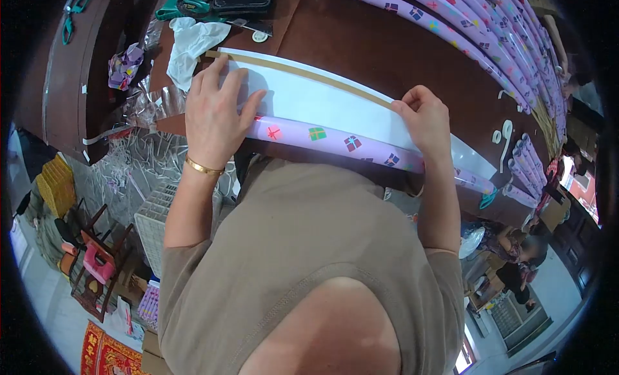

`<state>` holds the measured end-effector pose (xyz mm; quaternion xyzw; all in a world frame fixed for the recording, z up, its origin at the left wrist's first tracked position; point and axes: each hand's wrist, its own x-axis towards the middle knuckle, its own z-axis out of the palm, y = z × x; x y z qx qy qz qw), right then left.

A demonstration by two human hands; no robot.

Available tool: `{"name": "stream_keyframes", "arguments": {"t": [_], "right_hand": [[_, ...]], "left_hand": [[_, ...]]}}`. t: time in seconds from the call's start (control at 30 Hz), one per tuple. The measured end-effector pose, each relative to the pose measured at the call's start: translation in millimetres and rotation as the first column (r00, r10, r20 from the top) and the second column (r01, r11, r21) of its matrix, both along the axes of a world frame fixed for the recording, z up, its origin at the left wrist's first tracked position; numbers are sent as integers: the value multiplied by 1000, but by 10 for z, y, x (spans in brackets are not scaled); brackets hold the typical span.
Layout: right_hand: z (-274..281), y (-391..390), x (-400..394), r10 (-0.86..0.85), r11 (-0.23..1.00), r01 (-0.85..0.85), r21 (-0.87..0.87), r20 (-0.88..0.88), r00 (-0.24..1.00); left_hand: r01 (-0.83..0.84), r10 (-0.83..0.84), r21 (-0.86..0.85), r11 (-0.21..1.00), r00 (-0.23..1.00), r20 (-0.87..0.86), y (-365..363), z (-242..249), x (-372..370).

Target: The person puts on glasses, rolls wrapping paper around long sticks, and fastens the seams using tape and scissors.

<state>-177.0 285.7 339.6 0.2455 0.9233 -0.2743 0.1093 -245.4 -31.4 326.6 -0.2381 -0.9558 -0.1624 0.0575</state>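
A sheet of wrapping paper lies across the table in front of me, its white back [316, 98] facing up. Along the near side it is rolled, showing a lilac roll [332, 141] printed with gift boxes. A thin brown strip [309, 76] runs along the sheet's far edge. My left hand [218, 107] rests with spread fingers on the left end of the sheet, fingertips by the strip. At the strip's right end, my right hand [425, 117] has thumb and fingers pinched together on it; the exact contact is partly hidden.
Long lilac rolls [477, 39] are heaped at the far right, with shorter rolls [527, 162] nearer. A white cloth [192, 46], a green-handled tool [184, 9] and a black case [242, 0] lie far left. Below the table stand a white crate [155, 214] and a chair [97, 272].
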Motion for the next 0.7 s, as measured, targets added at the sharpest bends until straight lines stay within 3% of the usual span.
{"name": "stream_keyframes", "arguments": {"t": [0.2,0.33,0.47,0.57,0.7], "right_hand": [[32,-26,-12,36,985,-43,170,45,998],[-1,5,2,73,979,-73,192,6,997],[39,-52,-8,24,982,-32,187,44,999],[24,-49,47,15,978,-15,208,3,1000],[-73,-6,132,50,987,-27,158,-144,988]], "left_hand": [[24,-26,48,999,999,41,-63,39,-39],[7,-3,94,996,999,-42,162,132,-1],[380,-408,292,878,912,40,768,133,227],[563,-610,308,767,789,78,1173,109,326],[598,-629,218,771,769,116,1360,-3,395]]}}
